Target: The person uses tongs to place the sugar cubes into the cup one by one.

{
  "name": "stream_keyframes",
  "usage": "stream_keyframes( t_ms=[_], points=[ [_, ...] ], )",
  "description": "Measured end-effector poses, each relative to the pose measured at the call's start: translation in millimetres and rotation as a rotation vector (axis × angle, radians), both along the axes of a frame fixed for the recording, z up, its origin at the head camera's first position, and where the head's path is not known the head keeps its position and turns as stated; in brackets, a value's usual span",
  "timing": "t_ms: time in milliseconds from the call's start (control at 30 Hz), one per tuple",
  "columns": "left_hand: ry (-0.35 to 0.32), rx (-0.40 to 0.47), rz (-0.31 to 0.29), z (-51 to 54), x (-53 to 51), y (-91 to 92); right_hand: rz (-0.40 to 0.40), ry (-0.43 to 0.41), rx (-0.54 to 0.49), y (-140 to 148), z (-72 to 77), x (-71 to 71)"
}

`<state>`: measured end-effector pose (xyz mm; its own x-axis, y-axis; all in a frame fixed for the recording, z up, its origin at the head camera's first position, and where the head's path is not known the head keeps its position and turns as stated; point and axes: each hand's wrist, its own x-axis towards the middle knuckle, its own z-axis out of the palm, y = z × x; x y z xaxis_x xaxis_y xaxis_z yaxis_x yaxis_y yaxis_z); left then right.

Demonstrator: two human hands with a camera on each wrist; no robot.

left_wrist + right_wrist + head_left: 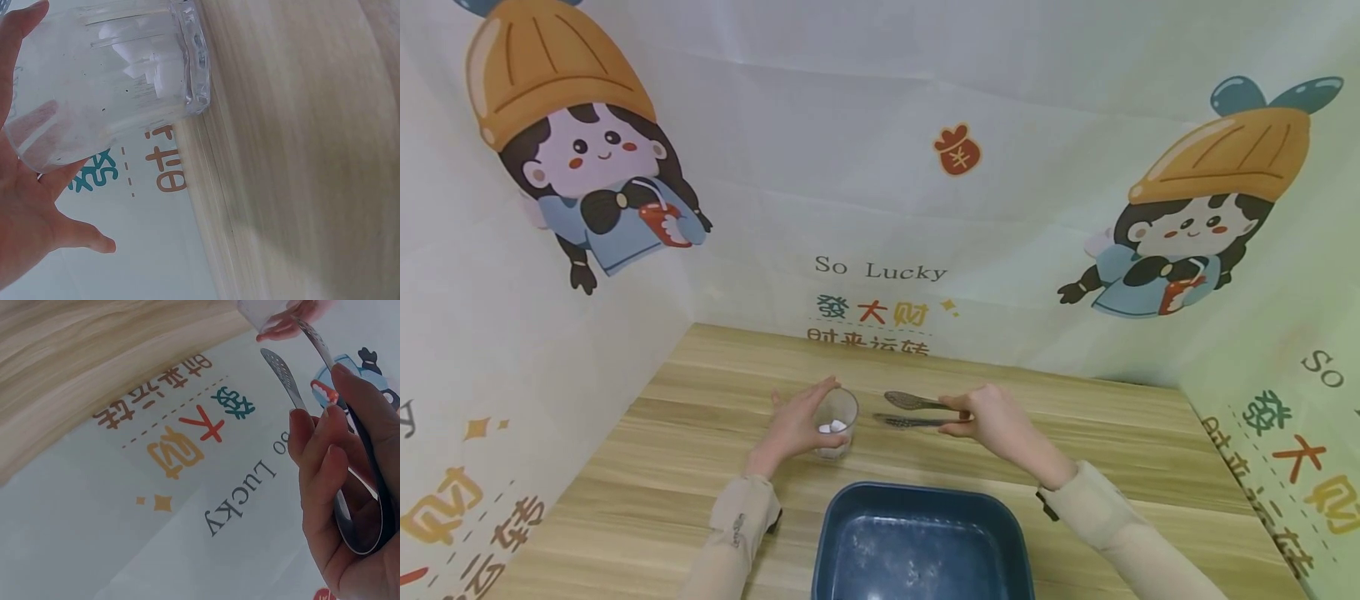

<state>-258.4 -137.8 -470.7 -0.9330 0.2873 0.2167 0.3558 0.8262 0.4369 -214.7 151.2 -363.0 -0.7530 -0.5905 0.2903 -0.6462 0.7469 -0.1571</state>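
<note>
In the head view my left hand (792,427) grips a clear drinking glass (846,407), thumb on the near side and fingers round the far side. Several white cubes (832,427) lie at the bottom of the glass. The left wrist view shows its thick base (197,62) at the wooden tabletop; whether it touches is hard to tell. My right hand (1003,429) holds metal tongs (912,401) between thumb and fingers, to the right of the glass. Their perforated tips (281,370) point at the glass and stand apart, with nothing between them.
A dark blue rectangular tray (925,492) stands on the wooden table (647,467), nearest me and below both hands. Printed cloth walls (820,192) with cartoon figures and lettering enclose the table at the back and both sides.
</note>
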Motion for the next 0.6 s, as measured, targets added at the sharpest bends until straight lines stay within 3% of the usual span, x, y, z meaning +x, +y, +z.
stream_keyframes(
  t_ms=[267,600],
  points=[
    [0.003,-0.002,-0.002,0.6,0.3,-0.6,0.005,0.047,-0.017,18.2,6.0,13.4],
    [0.005,0.0,-0.007,1.8,1.4,-0.6,-0.034,0.067,0.097,36.5,8.1,31.0]
  ],
)
